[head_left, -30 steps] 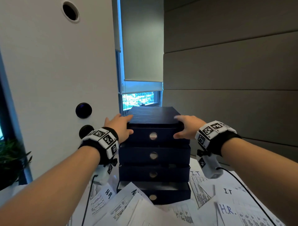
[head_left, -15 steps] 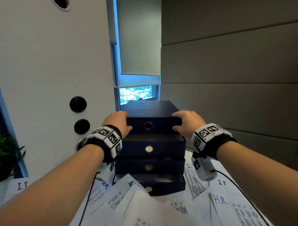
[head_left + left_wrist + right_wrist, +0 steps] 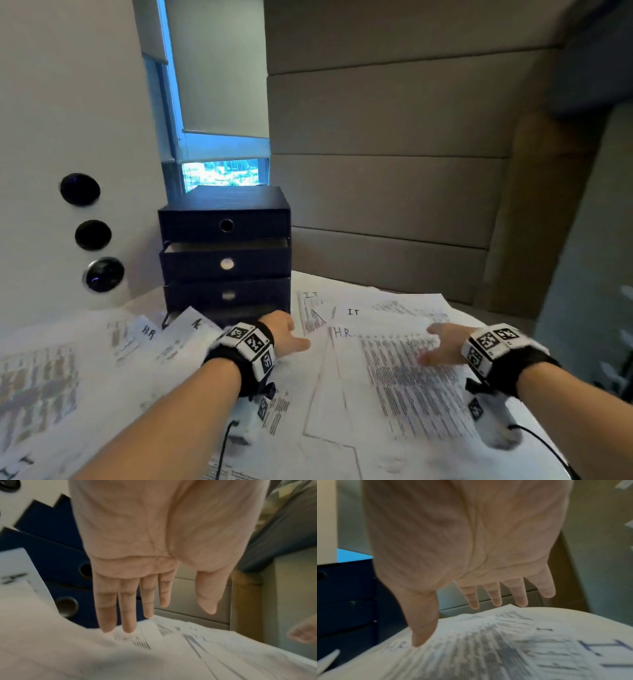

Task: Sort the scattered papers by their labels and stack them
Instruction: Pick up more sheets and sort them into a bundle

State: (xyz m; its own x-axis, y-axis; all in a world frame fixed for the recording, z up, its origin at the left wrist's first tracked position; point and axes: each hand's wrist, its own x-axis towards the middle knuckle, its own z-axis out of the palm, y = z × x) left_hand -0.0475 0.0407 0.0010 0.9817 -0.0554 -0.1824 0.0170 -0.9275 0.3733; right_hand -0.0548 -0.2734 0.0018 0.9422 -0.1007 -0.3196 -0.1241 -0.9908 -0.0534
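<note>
Printed papers with handwritten labels lie scattered over the white table (image 3: 534, 455). One sheet marked H.R. (image 3: 394, 383) lies in front of me, and sheets marked I.T. (image 3: 356, 312) lie behind it. My left hand (image 3: 287, 337) hovers flat just above the papers in front of the dark blue drawer box (image 3: 224, 253), fingers straight (image 3: 127, 609) and holding nothing. My right hand (image 3: 442, 346) is spread palm down over the H.R. sheet, fingers (image 3: 494, 595) apart and empty, thumb tip close to the paper (image 3: 471, 649).
The drawer box stands at the table's far side against a white wall (image 3: 68, 102) and a window (image 3: 222, 174); its second drawer is slightly open. More papers (image 3: 41, 380) cover the left of the table. Padded wall panels (image 3: 394, 192) rise behind.
Both hands have let go of the top of the drawer box and come down to the papers in front of it. My view has tilted downward.
</note>
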